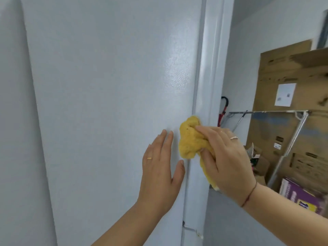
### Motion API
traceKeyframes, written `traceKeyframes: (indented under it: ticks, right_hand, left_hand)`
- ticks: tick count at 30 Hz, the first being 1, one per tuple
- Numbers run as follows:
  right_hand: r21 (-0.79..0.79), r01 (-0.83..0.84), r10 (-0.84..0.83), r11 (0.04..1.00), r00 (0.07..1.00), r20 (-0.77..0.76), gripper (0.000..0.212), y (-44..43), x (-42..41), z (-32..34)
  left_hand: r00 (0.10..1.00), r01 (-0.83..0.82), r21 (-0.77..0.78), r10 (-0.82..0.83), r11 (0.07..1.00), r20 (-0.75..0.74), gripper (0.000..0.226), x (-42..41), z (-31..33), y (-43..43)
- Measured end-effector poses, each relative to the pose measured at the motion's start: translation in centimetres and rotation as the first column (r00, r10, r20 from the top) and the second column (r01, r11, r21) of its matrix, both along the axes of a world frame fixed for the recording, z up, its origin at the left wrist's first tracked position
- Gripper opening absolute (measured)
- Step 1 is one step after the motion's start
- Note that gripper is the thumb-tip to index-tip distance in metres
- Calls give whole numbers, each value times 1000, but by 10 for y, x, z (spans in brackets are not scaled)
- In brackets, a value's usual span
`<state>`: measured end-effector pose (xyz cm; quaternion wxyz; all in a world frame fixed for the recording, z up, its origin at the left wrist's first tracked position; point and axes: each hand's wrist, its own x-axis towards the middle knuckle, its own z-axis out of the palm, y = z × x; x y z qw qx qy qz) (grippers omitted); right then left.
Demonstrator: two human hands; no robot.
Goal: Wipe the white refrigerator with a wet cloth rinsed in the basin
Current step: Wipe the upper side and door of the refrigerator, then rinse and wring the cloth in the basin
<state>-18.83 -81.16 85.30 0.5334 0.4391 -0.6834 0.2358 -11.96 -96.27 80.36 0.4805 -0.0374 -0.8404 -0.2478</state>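
The white refrigerator [110,86] fills the left and middle of the head view, its textured side panel close in front of me. My left hand [159,167] lies flat on that panel with straight fingers. My right hand [225,157] grips a bunched yellow cloth [190,139] and holds it against the fridge's right edge, by the door seam. One end of the cloth hangs down under my right palm. The basin is out of view.
To the right of the fridge is a narrow gap with a white wall. Large cardboard boxes [291,86] lean behind a metal wire rack [292,132]. A purple box [300,196] sits low right. A red-and-black handle [223,110] hangs by the fridge.
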Motion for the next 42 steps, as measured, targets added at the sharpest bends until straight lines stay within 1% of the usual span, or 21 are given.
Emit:
traceKeyframes:
  ticks: [2, 3, 6, 9, 10, 13, 15, 16, 17, 19, 21, 22, 24, 26, 28, 33, 35, 37, 38, 40, 42]
  right_hand:
    - [13, 13, -14, 1000, 999, 47, 37, 24, 6, -5]
    - [30, 77, -79, 997, 995, 67, 35, 48, 7, -8]
    - [41, 204, -207, 978, 971, 121, 36, 91, 4, -16]
    - [15, 389, -385, 921, 904, 188, 37, 149, 3, -28]
    - [4, 425, -416, 905, 884, 214, 38, 160, 3, -31]
    - [-3, 567, -541, 824, 788, 294, 40, 218, 12, -51]
    - [24, 637, -604, 770, 717, 349, 42, 258, 23, -68]
    - [35, 657, -617, 753, 687, 384, 43, 275, 24, -74]
    - [51, 695, -647, 718, 638, 416, 44, 308, 33, -87]
    - [62, 731, -666, 680, 579, 471, 45, 346, 41, -101]
    - [96, 768, -680, 633, 493, 542, 46, 392, 57, -116]
    - [101, 778, -685, 620, 473, 555, 47, 406, 59, -120]
    - [122, 834, -713, 538, 373, 593, 48, 460, 81, -140]
    - [131, 854, -716, 504, 329, 616, 48, 491, 94, -154]
    - [144, 887, -717, 439, 248, 652, 48, 533, 116, -170]
    - [128, 942, -665, 310, 118, 737, 49, 610, 153, -206]
    - [144, 953, -643, 268, 66, 763, 50, 627, 164, -221]
    - [160, 965, -607, 208, -1, 795, 50, 653, 177, -246]
    - [170, 968, -579, 187, -31, 814, 51, 660, 181, -257]
    - [188, 976, -498, 111, -109, 860, 53, 684, 190, -285]
    - [206, 977, -445, 50, -163, 881, 55, 700, 195, -307]
  left_hand:
    - [988, 152, 64, -151, 986, -19, 59, 3, 2, 28]
    - [967, 254, 76, -254, 964, -14, 58, -4, 4, 52]
    - [937, 345, 76, -348, 935, 22, 65, -22, 2, 98]
    - [885, 458, 80, -463, 885, 46, 67, -45, -1, 154]
    - [863, 498, 90, -503, 863, 48, 65, -51, -2, 165]
    - [747, 644, 157, -659, 749, 82, 58, -67, -11, 225]
    - [643, 718, 253, -757, 648, 117, 50, -73, -23, 267]
    - [590, 741, 299, -795, 601, 137, 46, -75, -27, 285]
    - [514, 762, 357, -840, 540, 174, 44, -74, -38, 319]
    - [419, 754, 458, -881, 472, 218, 42, -76, -49, 357]
    - [311, 752, 529, -919, 394, 242, 43, -73, -63, 408]
    - [283, 747, 547, -925, 378, 252, 41, -74, -66, 424]
    - [164, 749, 584, -942, 312, 293, 26, -63, -83, 485]
    - [117, 747, 599, -944, 288, 308, 17, -57, -94, 518]
    - [24, 743, 626, -944, 237, 329, 19, -44, -111, 569]
    - [-133, 728, 664, -917, 167, 376, 28, -20, -150, 659]
    - [-174, 726, 670, -901, 155, 397, 27, -15, -169, 685]
    - [-240, 724, 675, -865, 143, 440, 25, -8, -194, 719]
    - [-270, 715, 685, -849, 140, 455, 23, -5, -204, 729]
    - [-329, 717, 683, -797, 139, 507, 19, -1, -229, 762]
    - [-392, 720, 682, -738, 126, 550, 16, 1, -251, 787]
